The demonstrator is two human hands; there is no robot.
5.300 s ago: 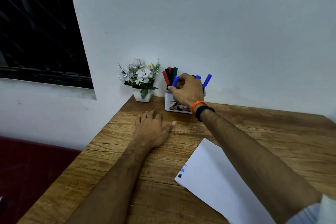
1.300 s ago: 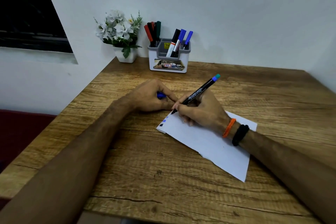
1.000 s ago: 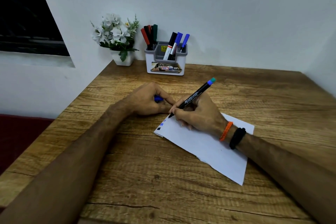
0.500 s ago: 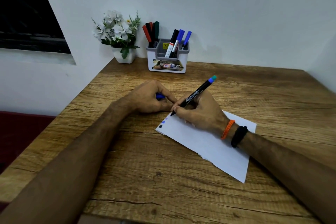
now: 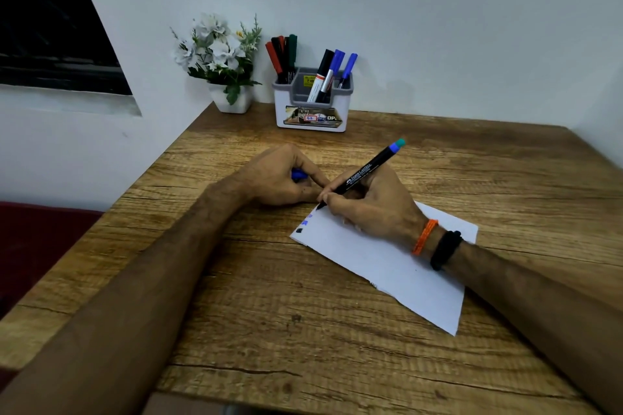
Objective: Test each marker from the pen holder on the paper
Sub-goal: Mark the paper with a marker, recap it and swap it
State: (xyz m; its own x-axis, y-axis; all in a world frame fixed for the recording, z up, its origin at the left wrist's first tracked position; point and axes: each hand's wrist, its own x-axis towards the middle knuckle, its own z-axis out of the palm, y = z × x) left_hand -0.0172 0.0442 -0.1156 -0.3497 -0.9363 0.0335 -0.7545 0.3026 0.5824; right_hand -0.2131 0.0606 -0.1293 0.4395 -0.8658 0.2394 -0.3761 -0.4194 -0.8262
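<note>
My right hand (image 5: 377, 209) grips a black marker (image 5: 362, 173) with a blue-teal end. Its tip touches the top left corner of the white paper (image 5: 397, 266). Small blue and dark marks (image 5: 303, 224) sit near that corner. My left hand (image 5: 279, 178) curls around a blue cap (image 5: 298, 174) just left of the paper. The white and grey pen holder (image 5: 312, 111) stands at the back by the wall, with several red, black, green and blue markers (image 5: 332, 72) upright in it.
A white pot of artificial flowers (image 5: 224, 61) stands left of the pen holder in the corner. The wooden table's left edge (image 5: 148, 172) runs diagonally beside a white wall and dark window. The wall closes off the back.
Earlier my right hand reached into the pen holder and my left lay flat. Over the last second both hands stay at the paper's corner, the marker tip shifting only slightly.
</note>
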